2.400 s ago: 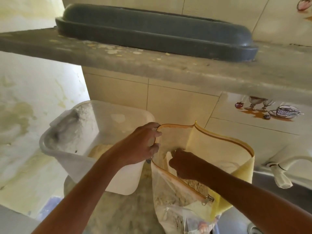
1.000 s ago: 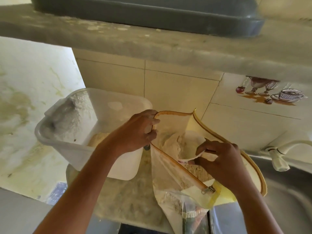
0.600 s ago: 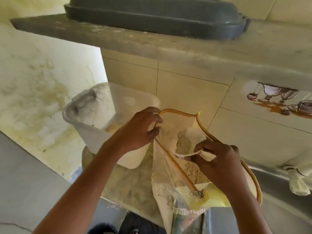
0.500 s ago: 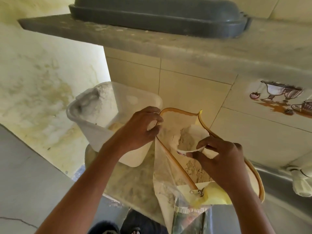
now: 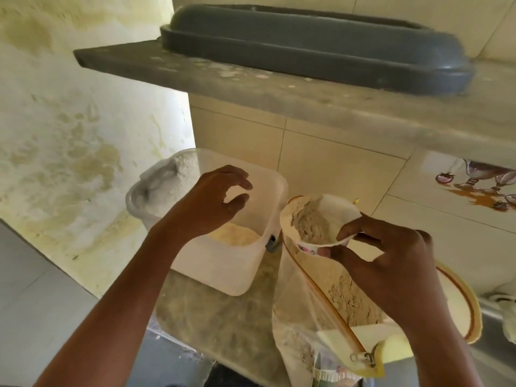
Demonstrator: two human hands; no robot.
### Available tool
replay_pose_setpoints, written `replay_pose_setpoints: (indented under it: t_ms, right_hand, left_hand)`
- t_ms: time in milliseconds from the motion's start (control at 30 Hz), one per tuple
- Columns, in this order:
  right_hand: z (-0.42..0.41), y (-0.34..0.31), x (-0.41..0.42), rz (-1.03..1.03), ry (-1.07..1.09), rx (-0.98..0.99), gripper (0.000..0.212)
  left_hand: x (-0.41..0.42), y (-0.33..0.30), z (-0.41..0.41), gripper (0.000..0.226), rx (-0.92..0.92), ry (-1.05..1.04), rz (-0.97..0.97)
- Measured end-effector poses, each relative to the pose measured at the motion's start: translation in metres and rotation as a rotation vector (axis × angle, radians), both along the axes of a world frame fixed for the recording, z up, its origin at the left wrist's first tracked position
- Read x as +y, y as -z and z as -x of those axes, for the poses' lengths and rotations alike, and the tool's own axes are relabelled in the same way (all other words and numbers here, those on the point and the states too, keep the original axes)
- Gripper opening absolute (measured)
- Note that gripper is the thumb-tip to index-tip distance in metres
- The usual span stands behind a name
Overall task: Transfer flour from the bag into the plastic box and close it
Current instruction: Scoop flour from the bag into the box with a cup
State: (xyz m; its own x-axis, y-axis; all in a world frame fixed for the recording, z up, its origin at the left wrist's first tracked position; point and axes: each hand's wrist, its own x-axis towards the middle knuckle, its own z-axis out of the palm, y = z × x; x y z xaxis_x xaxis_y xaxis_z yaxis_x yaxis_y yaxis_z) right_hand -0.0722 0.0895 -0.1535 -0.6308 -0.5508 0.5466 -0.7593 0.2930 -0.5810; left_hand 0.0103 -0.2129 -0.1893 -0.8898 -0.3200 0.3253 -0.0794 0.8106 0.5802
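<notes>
While the right hand [image 5: 391, 263] pinched a flour-filled cup [image 5: 318, 222] above the bag [image 5: 321, 325], the left hand [image 5: 215, 202] hovered empty, fingers loosely curled, over the plastic box [image 5: 223, 263] beside it, presumably to steady it.

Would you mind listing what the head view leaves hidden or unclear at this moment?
- Flour level in the plastic box: the left hand covers much of the opening.
- Lower part of the bag: cut off by the bottom edge.
- Print on the cup: mostly hidden by the right hand.
- Tap: cut off by the right edge.
</notes>
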Motion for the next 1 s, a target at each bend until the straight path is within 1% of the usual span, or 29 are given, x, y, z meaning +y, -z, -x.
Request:
replay_pose_setpoints:
  t_ms: [133, 300, 433, 533, 600, 733, 833, 933, 1000]
  right_hand:
    - [-0.016, -0.009, -0.023, -0.013, -0.001, 0.043, 0.038]
    - [-0.030, -0.009, -0.057, -0.060, 0.042, 0.093, 0.028]
    - [-0.038, 0.005, -0.090, -0.152, 0.062, 0.106, 0.030]
    - [-0.033, 0.012, -0.113, -0.227, 0.058, 0.137, 0.033]
    - [-0.028, 0.013, -0.128, -0.268, 0.042, 0.140, 0.033]
    - [-0.021, 0.017, -0.152, -0.503, -0.102, 0.173, 0.027]
    - [-0.016, 0.015, -0.170, -0.587, -0.135, 0.210, 0.021]
    - [-0.017, 0.015, -0.191, -0.818, -0.247, 0.227, 0.011]
    - [-0.016, 0.014, -0.204, -0.909, -0.289, 0.195, 0.015]
  left_hand:
    - [-0.033, -0.002, -0.005, 0.019, 0.008, -0.020, 0.017]
    - [-0.077, 0.000, -0.011, 0.017, 0.013, -0.053, 0.011]
    - [-0.100, 0.009, -0.014, 0.015, 0.023, -0.086, -0.072]
    - [-0.106, 0.017, -0.016, 0.016, 0.004, -0.075, -0.112]
    - [-0.106, 0.017, -0.014, 0.016, 0.033, -0.061, -0.137]
    - [-0.108, 0.016, -0.010, 0.016, 0.093, -0.084, -0.179]
    - [-0.112, 0.018, -0.012, 0.013, 0.114, -0.115, -0.177]
    - [-0.113, 0.016, -0.014, 0.022, 0.136, -0.184, -0.135]
    - [-0.113, 0.014, -0.014, 0.026, 0.147, -0.214, -0.141]
